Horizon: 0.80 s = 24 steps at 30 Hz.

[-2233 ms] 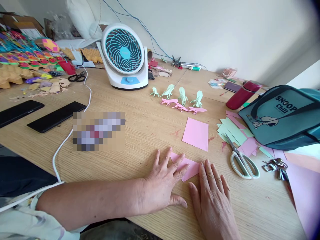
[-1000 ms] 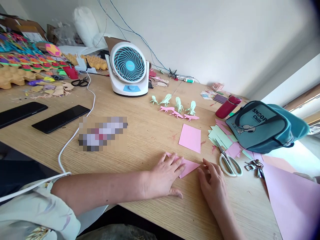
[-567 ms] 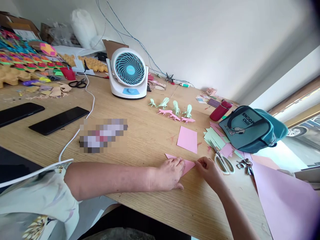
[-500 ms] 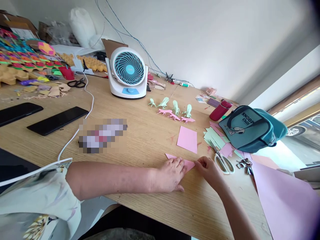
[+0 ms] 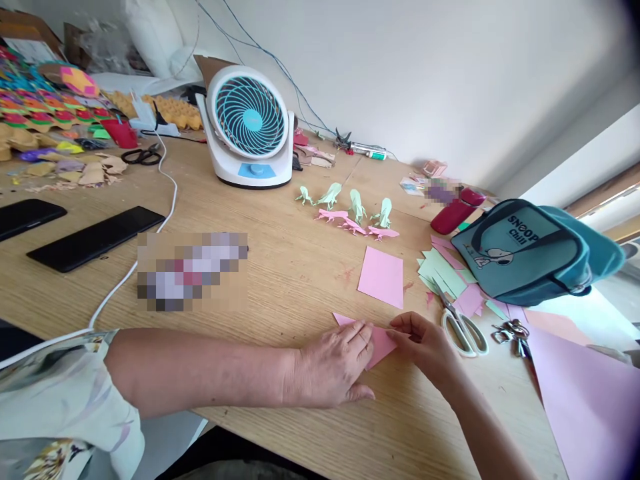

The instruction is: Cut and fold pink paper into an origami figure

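Observation:
A pink sheet of paper folded to a triangle (image 5: 382, 347) lies on the wooden table. My left hand (image 5: 334, 365) rests flat across its left part, fingers together and stretched out, thumb apart, covering much of it. At the paper's right corner, my right hand (image 5: 425, 345) pinches the tip between thumb and forefinger. Just beyond the hands is an uncut pink rectangle of paper (image 5: 382, 277). Scissors with white handles (image 5: 465, 332) lie to the right of my right hand.
Green folded paper figures (image 5: 356, 204) and pink ones (image 5: 332, 215) stand farther back, near a white fan (image 5: 253, 170). At right are paper scraps (image 5: 445, 273), keys (image 5: 515, 333), a teal bag (image 5: 520, 253), a red bottle (image 5: 456, 212) and a large pink sheet (image 5: 585, 393). Black phones (image 5: 97, 237) lie left.
The view has shifted a little. My right hand's fingers have come over the paper's right corner, closer to my left hand, which stays flat on the folded paper.

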Each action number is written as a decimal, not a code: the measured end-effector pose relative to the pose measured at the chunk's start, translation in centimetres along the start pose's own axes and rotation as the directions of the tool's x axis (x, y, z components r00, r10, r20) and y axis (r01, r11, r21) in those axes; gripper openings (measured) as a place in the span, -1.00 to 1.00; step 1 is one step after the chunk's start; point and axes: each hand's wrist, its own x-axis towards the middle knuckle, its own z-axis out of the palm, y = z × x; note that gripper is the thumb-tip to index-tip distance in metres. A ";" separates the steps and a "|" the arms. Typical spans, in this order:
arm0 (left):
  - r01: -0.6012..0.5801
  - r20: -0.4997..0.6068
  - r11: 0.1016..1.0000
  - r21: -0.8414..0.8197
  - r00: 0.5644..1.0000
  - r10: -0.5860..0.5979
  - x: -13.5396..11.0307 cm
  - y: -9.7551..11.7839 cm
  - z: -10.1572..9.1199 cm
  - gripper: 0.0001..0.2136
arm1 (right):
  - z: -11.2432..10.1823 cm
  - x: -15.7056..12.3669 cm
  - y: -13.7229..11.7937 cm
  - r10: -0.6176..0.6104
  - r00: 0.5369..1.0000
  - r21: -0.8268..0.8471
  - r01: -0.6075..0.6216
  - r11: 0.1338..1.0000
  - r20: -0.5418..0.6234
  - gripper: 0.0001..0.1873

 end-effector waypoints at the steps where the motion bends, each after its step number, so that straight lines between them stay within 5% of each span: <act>1: -0.014 -0.016 1.000 0.022 1.000 0.015 0.0 -0.1 0.0 -0.38 | 0.0 -0.1 0.0 0.007 1.000 0.021 -0.007 1.000 0.001 -0.68; 7: -0.076 -0.001 0.997 0.024 0.997 0.076 0.4 -1.4 -0.7 -0.77 | -0.4 -0.1 0.6 0.006 1.000 0.064 -0.004 0.998 -0.019 -0.67; 15: -0.153 0.015 0.988 0.011 0.988 0.153 1.4 -3.5 -1.2 -0.80 | -0.2 -0.8 1.5 -0.025 0.999 -0.124 0.023 0.992 -0.020 -0.70; 24: -0.214 0.032 0.974 0.075 0.977 0.212 2.0 -4.1 -1.5 -0.85 | -0.1 -1.0 1.2 -0.057 0.998 -0.103 0.053 0.993 -0.037 -0.72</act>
